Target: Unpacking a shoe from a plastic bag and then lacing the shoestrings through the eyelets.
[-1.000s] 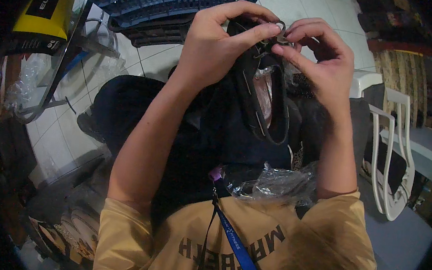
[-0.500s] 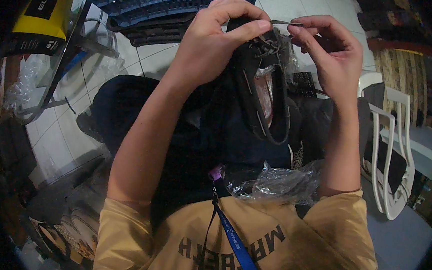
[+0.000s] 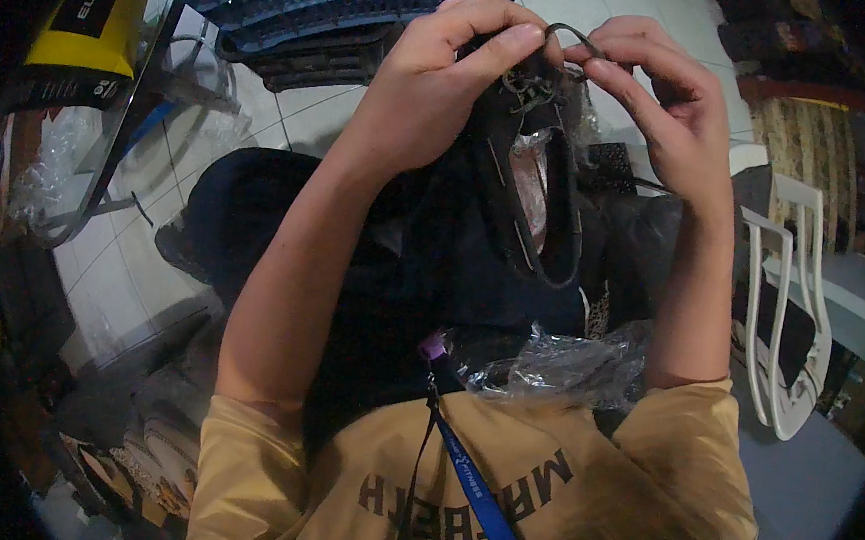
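Note:
A black shoe (image 3: 497, 174) rests over my lap, its opening turned toward me and clear plastic (image 3: 529, 186) showing inside. My left hand (image 3: 420, 94) is closed around its far end, thumb laid on top. From under that thumb a thin dark strap (image 3: 573, 29) arches across to my right hand (image 3: 665, 101). The thumb and fingers of my right hand pinch the strap's other end. Below my left thumb, a tangle of dark cords or a bow (image 3: 530, 88) sits on the shoe. The left fingertips are hidden behind the shoe.
A crumpled clear plastic bag (image 3: 566, 370) lies on my lap. Blue and black crates (image 3: 327, 57) stand on the tiled floor ahead. A white plastic chair (image 3: 767, 293) is at right; a yellow-and-black package (image 3: 87, 40) and metal frame are at left. A lanyard (image 3: 473, 484) hangs from my neck.
The strap between my hands has gone from nearly straight to a raised arch. My left hand has shifted slightly right, and my right hand has turned a little.

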A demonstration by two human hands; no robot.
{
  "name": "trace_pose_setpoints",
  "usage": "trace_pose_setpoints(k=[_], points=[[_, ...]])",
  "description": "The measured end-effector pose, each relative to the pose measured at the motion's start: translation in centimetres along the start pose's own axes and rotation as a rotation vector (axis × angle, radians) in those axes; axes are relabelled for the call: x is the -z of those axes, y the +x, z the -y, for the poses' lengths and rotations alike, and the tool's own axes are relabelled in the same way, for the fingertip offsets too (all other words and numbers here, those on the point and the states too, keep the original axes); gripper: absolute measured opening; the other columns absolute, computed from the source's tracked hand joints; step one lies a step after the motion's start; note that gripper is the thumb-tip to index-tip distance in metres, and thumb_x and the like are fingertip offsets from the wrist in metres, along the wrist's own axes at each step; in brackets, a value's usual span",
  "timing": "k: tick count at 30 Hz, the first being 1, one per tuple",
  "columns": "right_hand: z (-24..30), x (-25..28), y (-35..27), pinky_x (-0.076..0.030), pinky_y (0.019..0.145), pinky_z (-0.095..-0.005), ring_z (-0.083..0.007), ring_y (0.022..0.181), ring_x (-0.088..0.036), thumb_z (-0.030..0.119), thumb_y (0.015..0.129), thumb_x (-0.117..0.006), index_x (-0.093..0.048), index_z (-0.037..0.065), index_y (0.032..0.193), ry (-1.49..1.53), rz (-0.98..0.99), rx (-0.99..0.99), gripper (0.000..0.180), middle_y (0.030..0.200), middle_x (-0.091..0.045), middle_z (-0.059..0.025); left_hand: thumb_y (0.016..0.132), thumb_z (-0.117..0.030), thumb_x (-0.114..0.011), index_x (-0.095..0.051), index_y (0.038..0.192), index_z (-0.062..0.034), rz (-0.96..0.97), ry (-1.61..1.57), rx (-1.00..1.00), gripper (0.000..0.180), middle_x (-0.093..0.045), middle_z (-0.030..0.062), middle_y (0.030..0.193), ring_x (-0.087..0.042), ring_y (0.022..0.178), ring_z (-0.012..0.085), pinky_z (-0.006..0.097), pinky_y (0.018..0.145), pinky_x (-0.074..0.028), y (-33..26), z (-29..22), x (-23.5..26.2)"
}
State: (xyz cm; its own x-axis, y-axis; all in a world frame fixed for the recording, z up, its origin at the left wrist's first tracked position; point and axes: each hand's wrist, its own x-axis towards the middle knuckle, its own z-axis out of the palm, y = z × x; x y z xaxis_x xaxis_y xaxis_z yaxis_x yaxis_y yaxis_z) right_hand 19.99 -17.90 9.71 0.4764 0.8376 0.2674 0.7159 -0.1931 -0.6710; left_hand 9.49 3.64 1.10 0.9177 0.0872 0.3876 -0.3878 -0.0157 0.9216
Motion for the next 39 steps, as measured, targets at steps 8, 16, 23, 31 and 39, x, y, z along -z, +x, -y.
trace_pose_setpoints(k=[8, 16, 23, 31, 39], points=[[-0.1, -1.3, -0.2, -0.053, 0.096, -0.0284, -0.0146, 0.104, -0.07, 0.0, 0.098, -0.074, -0.073, -0.003, 0.13, 0.373, -0.103, -0.187, 0.032, 0.109, -0.075, -0.0073, 0.113, -0.023, -0.06, -0.072, 0.121, -0.0017, -0.038, -0.149, 0.09, 0.026, -0.075, 0.0026, 0.114, -0.067, 0.111, 0.0092, 0.027, 0.097, -0.053, -0.2, 0.0, -0.6], [-0.6, -1.6, -0.6, -0.054, 0.103, -0.0296, -0.0156, 0.11, -0.073, 0.002, 0.102, -0.07, -0.069, -0.003, 0.138, 0.335, -0.094, -0.191, 0.037, 0.115, -0.079, -0.0098, 0.107, -0.026, -0.069, -0.073, 0.12, -0.0015, -0.121, 0.011, -0.016, 0.028, -0.076, 0.0063, 0.105, -0.069, 0.099, 0.0111, 0.027, 0.087, -0.053, -0.4, -0.3, -0.3], [0.5, -2.0, -0.6, -0.055, 0.096, -0.029, -0.0134, 0.105, -0.072, 0.006, 0.1, -0.074, -0.076, -0.002, 0.123, 0.458, -0.165, -0.147, 0.024, 0.115, -0.079, -0.0085, 0.096, -0.014, -0.075, -0.073, 0.117, -0.0063, -0.036, 0.424, -0.383, 0.022, -0.075, 0.0045, 0.109, -0.068, 0.11, 0.0207, 0.038, 0.1, -0.05, -0.7, -0.9, 1.4], [-0.3, -1.5, -0.9, -0.051, 0.099, -0.0304, -0.0155, 0.112, -0.068, -0.002, 0.1, -0.062, -0.07, -0.001, 0.123, 0.367, -0.052, -0.136, 0.024, 0.119, -0.073, -0.0082, 0.083, -0.006, -0.083, -0.079, 0.1, -0.0107, -0.04, 0.759, -0.481, 0.018, -0.071, 0.0042, 0.096, -0.067, 0.102, 0.0259, 0.044, 0.106, -0.044, -0.6, -2.4, 1.7], [1.6, -2.4, 0.3, -0.053, 0.095, -0.0294, -0.0121, 0.101, -0.068, 0.011, 0.088, -0.086, -0.076, 0.003, 0.116, 0.099, -0.005, 0.013, 0.03, 0.106, -0.074, -0.0025, 0.085, -0.007, -0.084, -0.083, 0.102, -0.0102, -0.006, 0.625, -0.392, 0.017, -0.067, 0.0044, 0.086, -0.064, 0.083, 0.0213, 0.039, 0.096, -0.049, -1.3, -1.6, 1.4]])
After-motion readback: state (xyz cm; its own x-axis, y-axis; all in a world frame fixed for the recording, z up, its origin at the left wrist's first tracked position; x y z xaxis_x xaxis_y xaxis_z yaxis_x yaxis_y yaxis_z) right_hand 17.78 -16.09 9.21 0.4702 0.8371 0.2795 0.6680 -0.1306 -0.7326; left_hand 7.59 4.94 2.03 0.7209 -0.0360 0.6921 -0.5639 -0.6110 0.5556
